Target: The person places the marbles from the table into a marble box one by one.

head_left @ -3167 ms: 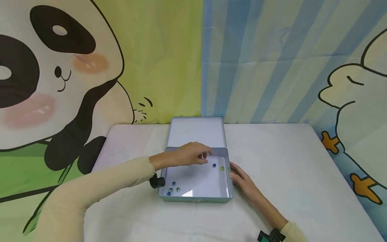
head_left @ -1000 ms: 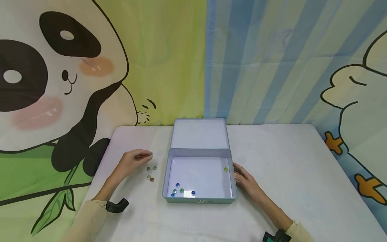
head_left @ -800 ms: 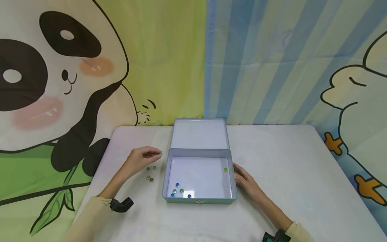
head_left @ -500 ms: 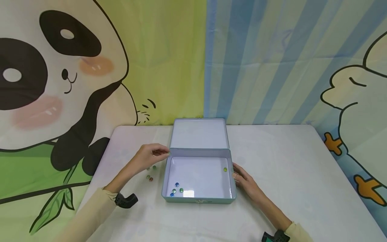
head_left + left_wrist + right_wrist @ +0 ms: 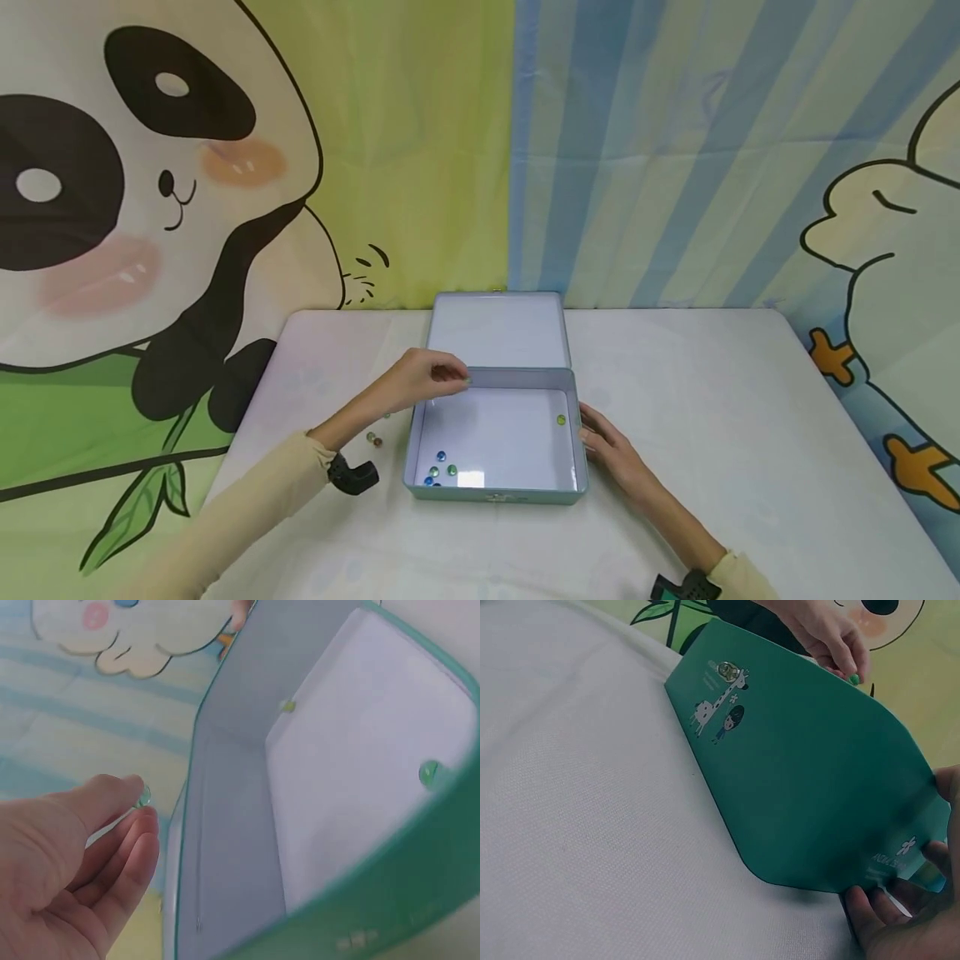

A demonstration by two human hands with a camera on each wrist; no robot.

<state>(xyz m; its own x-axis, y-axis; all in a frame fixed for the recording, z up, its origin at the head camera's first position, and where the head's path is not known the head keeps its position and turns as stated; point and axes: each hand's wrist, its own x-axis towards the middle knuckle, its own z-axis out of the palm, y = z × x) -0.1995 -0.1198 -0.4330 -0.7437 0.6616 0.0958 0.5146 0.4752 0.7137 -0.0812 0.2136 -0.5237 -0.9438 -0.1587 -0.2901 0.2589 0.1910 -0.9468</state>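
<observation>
My left hand (image 5: 426, 379) pinches a clear green marble (image 5: 145, 796) between thumb and fingertips. It is above the left back part of an open green tin box (image 5: 495, 495). Inside the box, a yellow-green marble (image 5: 561, 420) lies by the right wall. Several others, including a blue marble (image 5: 441, 456) and a green marble (image 5: 452, 470), are grouped at the near left. My right hand (image 5: 611, 448) rests against the outside of the box's right wall, its fingers (image 5: 864, 911) spread over the outer side in the right wrist view. The left forearm partly hides the marbles outside the box.
Left of the box, loose marbles (image 5: 377, 442) lie on the white tablecloth (image 5: 675, 375). The box lid (image 5: 498, 329) leans back, open, towards a printed curtain (image 5: 420, 167) behind the table. Each wrist wears a black camera (image 5: 352, 475).
My left hand has carried the pinched marble rightward from beside the loose marbles to over the box. A blue marble in the box has rolled left to the near left group. The right hand stays put.
</observation>
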